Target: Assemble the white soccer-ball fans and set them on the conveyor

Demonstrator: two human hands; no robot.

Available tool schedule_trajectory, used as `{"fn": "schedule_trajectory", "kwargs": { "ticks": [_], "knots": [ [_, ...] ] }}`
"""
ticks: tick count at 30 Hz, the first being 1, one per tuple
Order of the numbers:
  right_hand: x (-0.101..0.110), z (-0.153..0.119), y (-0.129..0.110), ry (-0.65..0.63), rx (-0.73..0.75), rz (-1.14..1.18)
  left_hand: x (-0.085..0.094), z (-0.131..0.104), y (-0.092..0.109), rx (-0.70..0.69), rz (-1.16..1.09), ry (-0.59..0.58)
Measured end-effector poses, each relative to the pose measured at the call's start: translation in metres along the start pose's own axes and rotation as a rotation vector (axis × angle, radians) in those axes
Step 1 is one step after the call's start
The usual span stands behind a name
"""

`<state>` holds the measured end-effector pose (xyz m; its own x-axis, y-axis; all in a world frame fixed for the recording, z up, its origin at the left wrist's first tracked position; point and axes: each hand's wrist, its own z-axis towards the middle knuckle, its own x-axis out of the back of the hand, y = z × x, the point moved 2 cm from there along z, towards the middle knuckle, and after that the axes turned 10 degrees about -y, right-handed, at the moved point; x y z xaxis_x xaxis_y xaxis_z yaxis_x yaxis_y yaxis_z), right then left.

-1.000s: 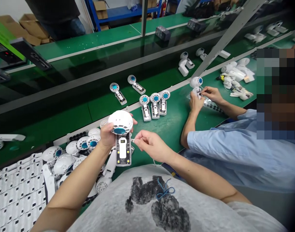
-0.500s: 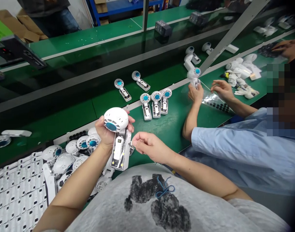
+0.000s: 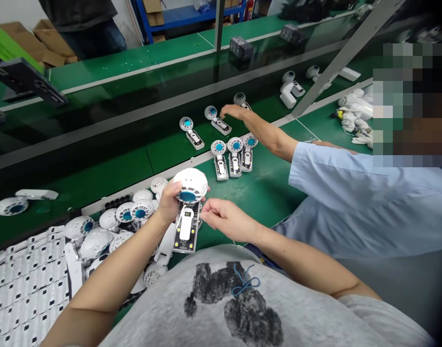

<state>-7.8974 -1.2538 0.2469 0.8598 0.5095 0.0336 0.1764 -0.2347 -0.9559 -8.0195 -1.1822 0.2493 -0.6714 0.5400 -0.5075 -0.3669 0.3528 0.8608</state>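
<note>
My left hand (image 3: 168,200) is closed round the round head of a white handheld fan (image 3: 190,185). The fan's head has slotted vents and a blue centre. Its clear-fronted body hangs below, showing a small display (image 3: 188,214) and yellowish lights on a dark board. At the right edge of that body, my right hand (image 3: 224,217) is closed in a pinch. Its fingertips seem to hold a small cable plug, mostly hidden by the fingers. Several similar fans (image 3: 235,156) stand in a row just beyond, on the green bench edge.
At the left lie piled fans (image 3: 98,241) and rows of white parts (image 3: 29,289). Two fans (image 3: 194,139) rest on the green belt (image 3: 134,183). A co-worker's arm (image 3: 274,137) reaches over the belt from the right. A metal post (image 3: 336,72) slants at the right.
The fan in my left hand has shifted slightly right and turned its front more toward me. My right hand stays beside it. The co-worker's hand has moved left over the belt, where another fan now lies.
</note>
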Motion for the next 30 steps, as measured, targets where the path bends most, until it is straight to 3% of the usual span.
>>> {"fn": "schedule_trajectory", "kwargs": {
  "ticks": [7, 10, 13, 18, 24, 26, 29, 30],
  "knots": [
    [0.001, 0.005, 0.0, 0.031, -0.015, 0.121, 0.005, 0.003, -0.01, 0.091, -0.08, 0.064],
    [-0.002, 0.008, 0.006, 0.046, -0.047, 0.127, 0.009, 0.002, -0.008, 0.069, 0.029, 0.125],
    [-0.004, 0.016, 0.015, -0.012, -0.125, 0.306, 0.015, 0.004, -0.003, 0.108, 0.202, 0.149],
    [0.015, 0.03, 0.013, 0.001, -0.103, 0.419, 0.019, 0.032, 0.005, 0.076, 0.265, 0.116],
    [0.046, 0.023, 0.019, 0.092, -0.125, 0.386, 0.013, 0.071, 0.008, 0.053, 0.375, -0.079],
    [0.059, 0.009, 0.027, 0.225, -0.161, 0.346, 0.03, 0.078, 0.018, 0.031, 0.377, -0.049],
    [0.086, -0.014, 0.046, 0.585, -0.223, 0.325, 0.08, 0.094, 0.036, -0.031, 0.32, 0.221],
    [0.093, -0.016, 0.053, 0.63, -0.215, 0.279, 0.099, 0.102, 0.039, -0.066, 0.323, 0.313]
  ]
}}
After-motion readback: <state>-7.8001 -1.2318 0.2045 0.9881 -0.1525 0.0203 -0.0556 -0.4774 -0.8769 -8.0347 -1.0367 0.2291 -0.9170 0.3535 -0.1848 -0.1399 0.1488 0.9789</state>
